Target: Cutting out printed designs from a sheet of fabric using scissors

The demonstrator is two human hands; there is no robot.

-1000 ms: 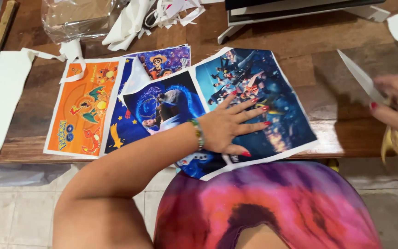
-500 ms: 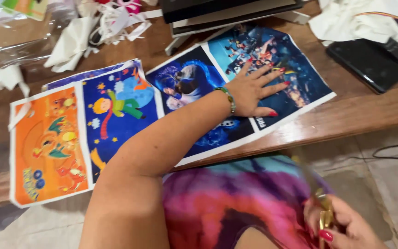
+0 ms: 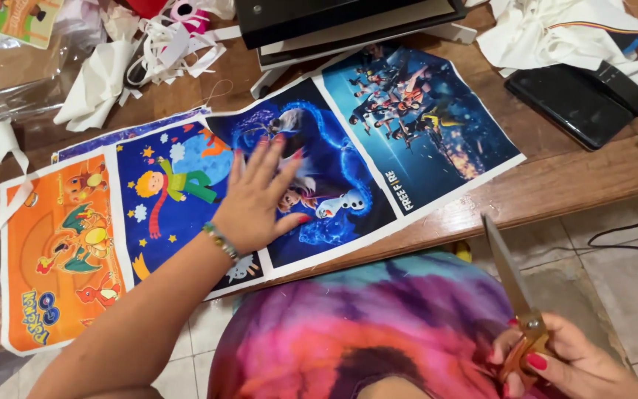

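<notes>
A long printed sheet (image 3: pixel 422 140) with several colourful cartoon panels lies across the wooden table (image 3: pixel 592 177). My left hand (image 3: pixel 260 196) rests flat on it, fingers spread, over the seam between the blue boy panel and the dark blue swirl panel. An orange dragon panel (image 3: pixel 57 251) is at the left end. My right hand (image 3: pixel 566 366) is low at the bottom right, off the table, closed around the handles of scissors (image 3: pixel 507 270) whose blades point up toward the table edge.
White fabric scraps and strips (image 3: pixel 142 63) lie at the back left beside clear plastic. A dark flat press-like machine (image 3: pixel 348 22) stands at the back centre. A black phone (image 3: pixel 577 100) and white cloth sit at the right. Tiled floor lies below.
My left hand slid left along the sheet, from the rightmost panels to the middle ones. The scissors in my right hand came up higher into view.
</notes>
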